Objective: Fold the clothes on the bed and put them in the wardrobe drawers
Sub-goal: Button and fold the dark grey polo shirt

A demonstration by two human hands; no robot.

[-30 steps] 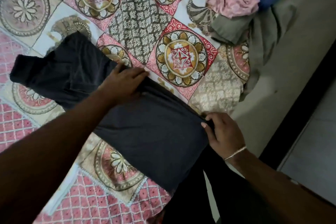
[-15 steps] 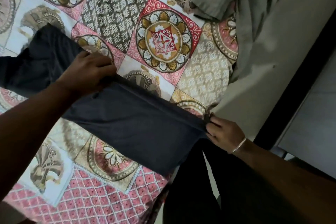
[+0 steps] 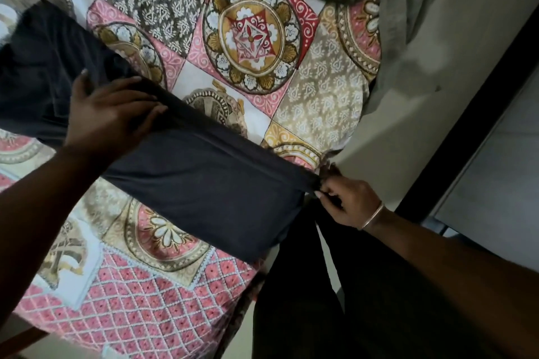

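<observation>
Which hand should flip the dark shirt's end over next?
Probably the right hand: it already pinches the corner of the dark garment at the bed's edge. The left hand lies across the garment's middle, well placed to hold it down.

bed (image 3: 408, 114) with a patchwork bedcover (image 3: 248, 38) and clothes on it

a dark garment (image 3: 204, 183) lies flat across the bedcover, stretched from under the left hand (image 3: 110, 114) to the right hand (image 3: 347, 201) at the bed's edge. beyond the right hand, an olive-grey cloth (image 3: 408, 9) lies crumpled on the bedcover's far side. the plain grey part of the bed runs beside and beyond the right hand.
</observation>
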